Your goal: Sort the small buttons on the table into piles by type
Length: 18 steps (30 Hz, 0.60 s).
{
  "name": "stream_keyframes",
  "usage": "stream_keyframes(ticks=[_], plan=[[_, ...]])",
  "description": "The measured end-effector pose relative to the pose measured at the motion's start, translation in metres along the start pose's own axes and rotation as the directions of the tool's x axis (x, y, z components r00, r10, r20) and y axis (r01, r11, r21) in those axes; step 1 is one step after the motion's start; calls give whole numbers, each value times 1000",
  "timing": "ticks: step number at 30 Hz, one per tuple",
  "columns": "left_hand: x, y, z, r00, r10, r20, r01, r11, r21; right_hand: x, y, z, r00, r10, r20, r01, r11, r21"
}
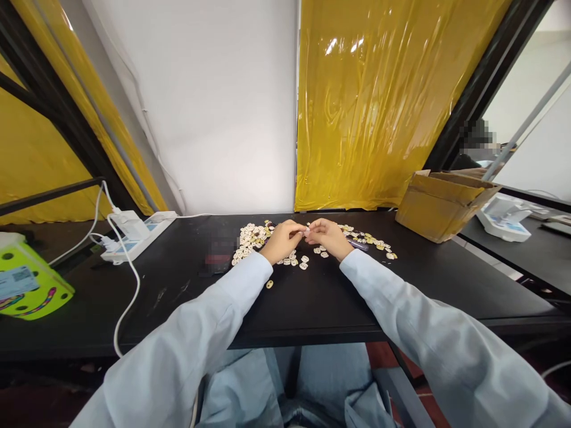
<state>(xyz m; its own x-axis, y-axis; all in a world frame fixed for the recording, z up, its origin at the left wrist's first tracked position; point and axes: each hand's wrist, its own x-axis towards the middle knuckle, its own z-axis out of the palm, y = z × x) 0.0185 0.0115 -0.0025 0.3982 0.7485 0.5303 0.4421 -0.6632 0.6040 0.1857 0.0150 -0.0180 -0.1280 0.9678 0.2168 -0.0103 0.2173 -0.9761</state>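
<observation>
Both my hands rest on a black table [312, 303], fingertips meeting at the middle. My left hand [282, 239] and my right hand [328, 236] are closed in a pinch on one small pale piece [306, 232] between them. Several small cream-coloured pieces [250, 238] lie scattered on the table behind and to both sides of my hands, with a loose one [269, 285] nearer my left sleeve. Pale blue sleeves cover both forearms.
A white power strip [134, 238] with cables lies at the left. A green box [27, 285] sits at the far left edge. An open cardboard box [441, 205] stands at the right. Yellow plastic sheeting [379, 107] hangs behind. A person sits beyond the box.
</observation>
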Motion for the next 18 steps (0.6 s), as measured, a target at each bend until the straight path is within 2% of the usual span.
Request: stream_keyframes(ticks=[2, 7, 12, 15, 18], plan=[[0, 0, 1, 1000, 0, 18, 0, 1000, -24, -1, 0, 0, 1000, -13, -10, 13, 1000, -11], [1, -2, 7, 998, -58, 35, 65, 966, -250, -1, -1, -1, 1000, -21, 23, 23, 997, -74], [2, -9, 5, 988, -155, -13, 148, 959, -242, 2, 3, -7, 997, -73, -41, 62, 972, -228], [1, -13, 3, 984, -176, -22, 167, 964, -209, 4, 5, -13, 995, -89, -48, 56, 879, -473], [1, -16, 3, 992, -118, 32, 121, 983, -135, 6, 6, -17, 992, -125, -30, 77, 764, -641]])
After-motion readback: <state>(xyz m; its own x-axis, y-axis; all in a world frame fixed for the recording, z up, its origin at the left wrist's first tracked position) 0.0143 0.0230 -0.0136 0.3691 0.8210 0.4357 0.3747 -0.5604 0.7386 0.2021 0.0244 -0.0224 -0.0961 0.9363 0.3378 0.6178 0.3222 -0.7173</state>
